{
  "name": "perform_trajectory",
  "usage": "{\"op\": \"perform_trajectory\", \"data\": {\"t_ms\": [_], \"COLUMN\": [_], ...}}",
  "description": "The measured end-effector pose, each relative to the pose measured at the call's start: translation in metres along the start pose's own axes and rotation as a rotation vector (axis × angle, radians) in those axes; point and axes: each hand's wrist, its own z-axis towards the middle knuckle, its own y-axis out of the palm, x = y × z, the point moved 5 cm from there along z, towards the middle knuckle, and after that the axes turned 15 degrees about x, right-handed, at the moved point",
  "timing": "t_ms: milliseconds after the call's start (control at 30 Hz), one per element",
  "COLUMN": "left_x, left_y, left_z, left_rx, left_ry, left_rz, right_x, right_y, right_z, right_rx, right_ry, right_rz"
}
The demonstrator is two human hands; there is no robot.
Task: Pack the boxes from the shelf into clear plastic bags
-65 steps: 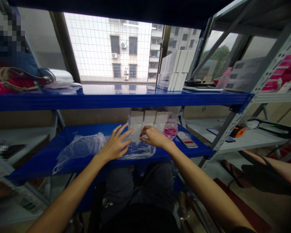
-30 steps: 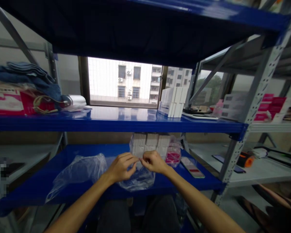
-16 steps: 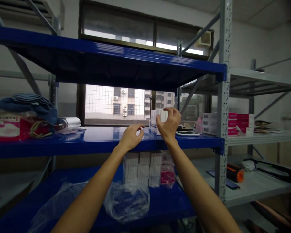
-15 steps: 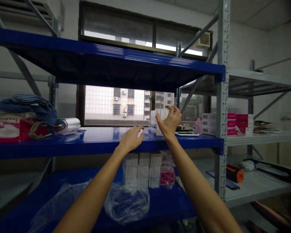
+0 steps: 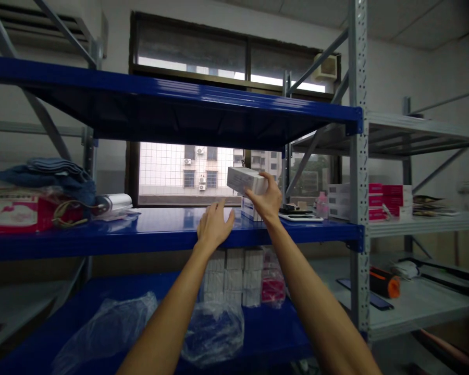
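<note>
In my right hand [image 5: 269, 198] is a small white box [image 5: 242, 179], tilted and raised, gripped between thumb and fingers. Just beneath it, more white boxes [image 5: 250, 209] stand on the blue middle shelf [image 5: 168, 221], partly hidden by the hand. My left hand [image 5: 216, 224] is over the front of that shelf, to the left of the boxes, fingers stretched and thumb apart. It holds nothing. Under my hands, on the lower shelf, stands a stack of white boxes [image 5: 233, 276] beside a plastic-wrapped pink pack [image 5: 272, 289].
Folded jeans [image 5: 49, 174] lie on a pink-and-white box [image 5: 11, 213] at left. Crumpled clear plastic [image 5: 214, 333] covers part of the lower shelf. A perforated grey post [image 5: 358, 172] rises at right; pink boxes [image 5: 393, 200] sit beyond it. The upper blue shelf [image 5: 172, 96] overhangs my hands.
My right hand has lifted the white box off the shelf group and tipped it leftward. My left hand has shifted slightly, with its fingers now pointing more upward.
</note>
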Motion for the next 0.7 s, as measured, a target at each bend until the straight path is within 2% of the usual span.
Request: {"op": "perform_trajectory", "data": {"t_ms": [67, 133, 233, 300, 433, 600, 700], "left_x": [-0.004, -0.012, -0.016, -0.015, -0.022, -0.056, -0.079], "left_y": [-0.015, -0.029, -0.047, -0.063, -0.086, -0.087, -0.083], "left_z": [0.002, -0.005, -0.037, -0.068, -0.132, -0.192, -0.213], "left_rx": [0.176, 0.266, 0.174, 0.131, 0.077, -0.047, -0.173], "left_ry": [-0.113, -0.26, -0.419, -0.461, -0.576, -0.753, -0.747], "left_rz": [-0.289, -0.607, -0.921, -0.964, -0.896, -0.819, -0.754], "right_x": [-0.015, -0.029, -0.043, -0.048, -0.041, -0.015, 0.003], "right_y": [-0.015, -0.034, -0.065, -0.082, -0.102, -0.099, -0.094], "right_z": [-0.013, -0.032, -0.069, -0.098, -0.159, -0.236, -0.266], "right_rx": [-0.04, -0.124, -0.297, -0.398, -0.462, -0.526, -0.527], "right_ry": [0.056, 0.151, 0.294, 0.377, 0.53, 0.643, 0.751], "right_rz": [0.258, 0.507, 0.707, 0.76, 0.797, 0.753, 0.755]}}
